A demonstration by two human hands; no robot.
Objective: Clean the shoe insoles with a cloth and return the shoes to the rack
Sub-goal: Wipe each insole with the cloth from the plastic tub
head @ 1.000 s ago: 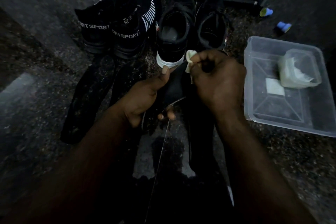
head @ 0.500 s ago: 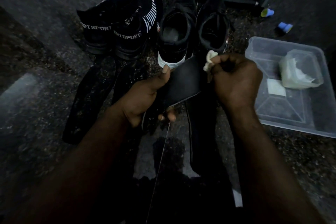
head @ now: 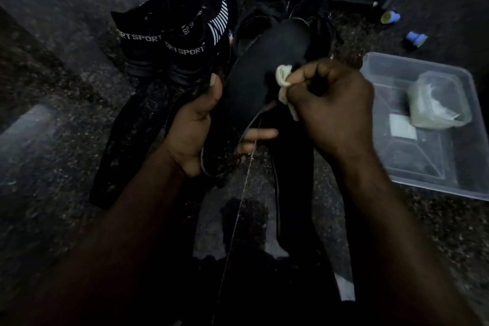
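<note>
Behind, "SPORT"-lettered shoes (head: 169, 42); left hand (head: 194, 124) gripping insole (head: 264, 71), right hand (head: 336, 103) fingers clenching cloth (head: 284, 79).

We see a matt black insole (head: 267, 69), a soft pale cloth (head: 284, 79), knit-fabric shoes (head: 185, 42), a clear glossy plastic tub (head: 449, 182) and a speckled, polished stone floor (head: 53, 140).

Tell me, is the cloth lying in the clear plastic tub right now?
No, the cloth is bunched in the right hand, pressed on the black insole, beside the tub.
</note>
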